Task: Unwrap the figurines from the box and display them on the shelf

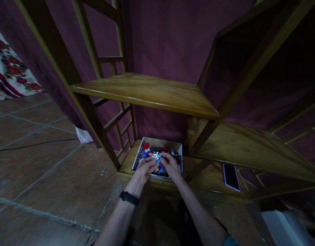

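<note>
We record the shelf board (147,90) as wood, smooth and varnished, with a gloss along its front edge. The curtain (167,41) behind is cloth, matt, softly creased. We read the box (162,141) as paperboard, pale and matt. Its small pieces (146,146) look like moulded plastic or rubber; too small for us to settle which. Wristband (129,198): dark, matt, rubber-like. Phone (231,176): smooth, glassy face. Floor tiles (31,164): mottled, dull sheen, rougher joints. Flowered fabric (13,68): printed cloth.

Black band (129,197) around left wrist, slim and dark; teal sleeve (230,241) edge on right arm
</note>
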`<move>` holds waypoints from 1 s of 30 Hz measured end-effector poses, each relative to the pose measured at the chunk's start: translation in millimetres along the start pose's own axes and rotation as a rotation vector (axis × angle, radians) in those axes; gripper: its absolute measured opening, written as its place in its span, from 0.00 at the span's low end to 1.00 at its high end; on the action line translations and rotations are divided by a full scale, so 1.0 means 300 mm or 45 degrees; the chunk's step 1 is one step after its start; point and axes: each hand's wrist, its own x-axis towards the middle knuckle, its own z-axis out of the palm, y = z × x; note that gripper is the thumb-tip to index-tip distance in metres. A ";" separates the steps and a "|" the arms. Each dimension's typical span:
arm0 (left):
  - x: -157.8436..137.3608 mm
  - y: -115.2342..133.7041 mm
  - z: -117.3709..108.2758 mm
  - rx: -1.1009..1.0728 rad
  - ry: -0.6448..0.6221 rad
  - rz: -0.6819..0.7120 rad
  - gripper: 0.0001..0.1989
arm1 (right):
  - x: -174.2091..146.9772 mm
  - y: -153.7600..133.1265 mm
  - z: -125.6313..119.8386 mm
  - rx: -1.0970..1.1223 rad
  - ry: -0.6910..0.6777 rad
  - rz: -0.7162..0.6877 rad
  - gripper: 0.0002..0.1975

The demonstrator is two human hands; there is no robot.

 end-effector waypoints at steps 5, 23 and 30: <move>-0.004 -0.004 0.009 0.035 0.058 0.067 0.10 | 0.004 0.018 -0.005 -0.049 0.002 -0.024 0.11; 0.015 -0.034 0.023 0.282 0.138 0.352 0.25 | 0.009 0.049 0.016 0.257 0.037 0.192 0.09; 0.032 -0.057 0.019 0.389 0.120 0.536 0.23 | -0.004 0.019 0.008 0.445 0.042 0.373 0.14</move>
